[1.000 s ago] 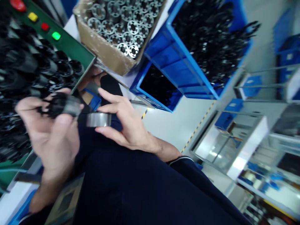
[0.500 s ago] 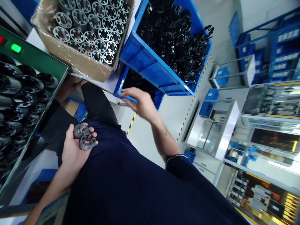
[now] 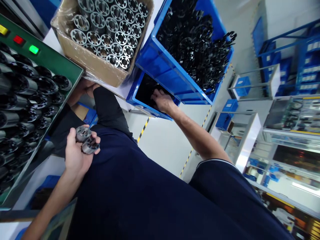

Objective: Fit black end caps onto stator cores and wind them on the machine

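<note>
Two grey slotted metal rings [image 3: 83, 134] lie side by side in my left hand [image 3: 79, 155], with its fingers curled round them. My right hand [image 3: 162, 100] reaches down into a small blue bin [image 3: 135, 91] of dark parts; its fingertips are partly hidden among them, and what they hold cannot be made out. Above this bin sits a larger blue crate [image 3: 172, 71] heaped with black clip-like parts [image 3: 192, 50]. To its left, a cardboard box [image 3: 90, 68] lined with plastic holds rows of silver slotted cylinders [image 3: 112, 25].
A green-edged machine tray [image 3: 62, 63] with many metal cylinders and lit yellow, red and green buttons fills the left side. Yellow-black tape [image 3: 143, 129] marks the floor. Carts and blue shelving [image 3: 287, 41] stand at the right. A steel-framed cart [image 3: 247, 143] is behind my right arm.
My right hand has moved down from above the small bin into it. The left hand has tilted the two rings slightly. The whole view has shifted a little.
</note>
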`<state>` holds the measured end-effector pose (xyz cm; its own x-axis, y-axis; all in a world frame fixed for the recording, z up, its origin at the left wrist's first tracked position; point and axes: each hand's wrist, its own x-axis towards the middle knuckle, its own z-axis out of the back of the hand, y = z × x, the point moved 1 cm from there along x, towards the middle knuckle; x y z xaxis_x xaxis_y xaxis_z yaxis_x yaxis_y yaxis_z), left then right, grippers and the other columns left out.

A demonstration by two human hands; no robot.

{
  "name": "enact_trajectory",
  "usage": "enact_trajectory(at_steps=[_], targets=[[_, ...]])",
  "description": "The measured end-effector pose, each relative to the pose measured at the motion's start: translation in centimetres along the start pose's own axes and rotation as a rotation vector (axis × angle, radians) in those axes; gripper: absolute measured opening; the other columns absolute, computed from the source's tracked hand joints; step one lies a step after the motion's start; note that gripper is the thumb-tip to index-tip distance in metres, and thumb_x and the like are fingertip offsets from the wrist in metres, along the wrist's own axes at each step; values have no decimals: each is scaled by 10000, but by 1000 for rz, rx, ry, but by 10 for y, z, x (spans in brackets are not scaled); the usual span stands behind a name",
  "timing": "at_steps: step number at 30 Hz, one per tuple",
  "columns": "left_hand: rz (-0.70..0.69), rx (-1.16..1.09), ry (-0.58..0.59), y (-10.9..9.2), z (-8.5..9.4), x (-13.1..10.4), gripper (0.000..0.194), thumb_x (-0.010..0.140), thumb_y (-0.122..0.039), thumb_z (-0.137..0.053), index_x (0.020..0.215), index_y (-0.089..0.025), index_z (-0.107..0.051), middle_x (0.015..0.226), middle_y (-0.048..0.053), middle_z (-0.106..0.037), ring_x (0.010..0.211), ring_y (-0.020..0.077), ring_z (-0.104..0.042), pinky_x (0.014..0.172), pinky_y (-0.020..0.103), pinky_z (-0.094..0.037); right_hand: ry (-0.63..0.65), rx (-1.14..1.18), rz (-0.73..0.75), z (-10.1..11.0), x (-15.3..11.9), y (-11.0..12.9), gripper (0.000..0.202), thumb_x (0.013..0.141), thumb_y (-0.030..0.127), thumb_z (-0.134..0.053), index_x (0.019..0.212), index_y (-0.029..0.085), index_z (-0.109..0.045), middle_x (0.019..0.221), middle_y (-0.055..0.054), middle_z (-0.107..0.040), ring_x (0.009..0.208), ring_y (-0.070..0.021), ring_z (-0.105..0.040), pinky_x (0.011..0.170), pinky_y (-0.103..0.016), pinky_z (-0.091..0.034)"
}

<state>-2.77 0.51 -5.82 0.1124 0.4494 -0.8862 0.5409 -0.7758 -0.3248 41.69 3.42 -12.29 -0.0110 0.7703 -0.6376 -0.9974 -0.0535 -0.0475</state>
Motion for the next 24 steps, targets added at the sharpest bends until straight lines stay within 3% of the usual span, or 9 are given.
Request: enact_trajectory(at_steps=[3, 6, 8, 12, 15, 17, 19, 21, 24], targets=[[18, 54, -50, 5, 6, 3, 439, 1260, -510, -430, 1158, -240, -761, 824, 43, -717, 624, 213, -689, 382, 265, -463, 7, 18, 8, -5, -3, -7, 507, 1073, 183, -700, 1572, 144, -776, 1730, -255, -667, 1563, -447, -561, 1086, -482, -597], [28, 60, -40, 7, 8, 3, 395, 1245, -518, -472, 1172, -240, -743, 841, 40, -713, 627, 211, -680, 389, 259, -459, -9, 78, -14, -11, -7, -14, 453, 1098, 115, -584, 1482, 146, -823, 1586, -244, -758, 1386, -383, -690, 1009, -444, -609], [33, 64, -35, 7, 9, 5, 376, 1245, -499, -465, 1185, -236, -727, 838, 39, -708, 624, 214, -682, 385, 258, -459, -51, 145, -35, -14, -10, -18, 412, 1077, 122, -600, 1396, 154, -858, 1510, -227, -792, 1267, -352, -745, 996, -437, -627], [-16, 84, 14, 8, 22, 12, 350, 1235, -495, -494, 1204, -225, -715, 831, 41, -718, 618, 221, -702, 377, 250, -478, -252, 322, -108, -14, -18, -23, 334, 1014, 200, -693, 1283, 165, -888, 1407, -200, -834, 1198, -324, -793, 1042, -440, -679], [-123, 93, 175, 11, 32, 20, 358, 1157, -575, -694, 1215, -226, -752, 845, 49, -747, 633, 234, -736, 382, 246, -510, -437, 460, -169, -14, -28, -17, 324, 1008, 238, -698, 1259, 180, -895, 1208, -151, -877, 1018, -287, -808, 948, -434, -717], [-192, 97, 304, 12, 33, 21, 421, 1120, -638, -778, 1232, -233, -782, 856, 58, -774, 640, 248, -754, 377, 255, -526, -537, 544, -178, -12, -38, -2, 305, 1052, 306, -706, 1269, 200, -892, 1151, -122, -893, 993, -272, -819, 907, -415, -730], [-244, 97, 419, 12, 26, 16, 499, 1097, -713, -816, 1245, -237, -795, 861, 63, -790, 641, 257, -759, 363, 261, -520, -638, 663, -137, -5, -51, 27, 319, 1106, 429, -740, 1301, 227, -889, 1247, -114, -913, 1046, -265, -843, 882, -388, -736], [-286, 98, 486, 10, 12, 5, 535, 1093, -745, -820, 1237, -231, -788, 845, 59, -785, 633, 250, -749, 375, 259, -518, -757, 850, -25, 10, -66, 68, 350, 1109, 552, -826, 1304, 272, -901, 1324, -87, -919, 1027, -245, -855, 843, -370, -739], [-356, 101, 534, 7, -12, -15, 561, 1102, -766, -807, 1208, -217, -765, 794, 46, -755, 589, 217, -715, 481, 283, -580, -886, 1090, 224, 42, -91, 143, 315, 1039, 610, -988, 1177, 333, -928, 1132, -16, -926, 908, -215, -858, 851, -382, -764]])
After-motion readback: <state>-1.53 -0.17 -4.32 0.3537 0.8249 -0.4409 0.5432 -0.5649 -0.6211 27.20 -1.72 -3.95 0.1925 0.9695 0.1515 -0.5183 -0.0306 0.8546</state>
